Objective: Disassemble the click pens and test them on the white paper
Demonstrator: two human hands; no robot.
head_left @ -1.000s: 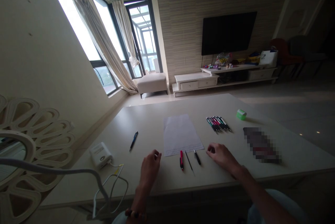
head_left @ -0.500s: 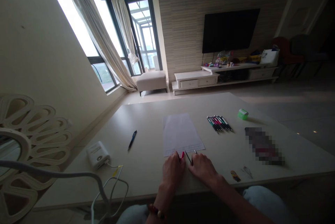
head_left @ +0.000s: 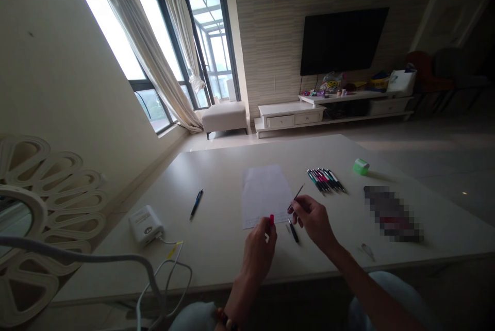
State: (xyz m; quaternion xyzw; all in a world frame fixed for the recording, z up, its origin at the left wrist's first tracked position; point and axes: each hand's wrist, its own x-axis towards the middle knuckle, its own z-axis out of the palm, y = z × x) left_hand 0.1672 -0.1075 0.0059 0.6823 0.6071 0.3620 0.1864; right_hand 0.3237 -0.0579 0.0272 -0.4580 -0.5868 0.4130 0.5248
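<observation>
Near the front edge of the table (head_left: 209, 253): refill now raised, where half a second ago both hands lay over the parts. Left hand (head_left: 260, 246) curled, fingertips pinching red barrel (head_left: 271, 219). Right hand (head_left: 314, 217) nearly closed, thumb and finger on thin refill (head_left: 297, 196), slanting up. Means two parts gripped; black pen piece (head_left: 294, 233) lies between hands, just beside the right, near paper's (head_left: 266, 192) near corner.

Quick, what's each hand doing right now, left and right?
Left hand: closed, holding the red pen piece.
Right hand: closed in a pinch, holding the thin pen refill.
</observation>
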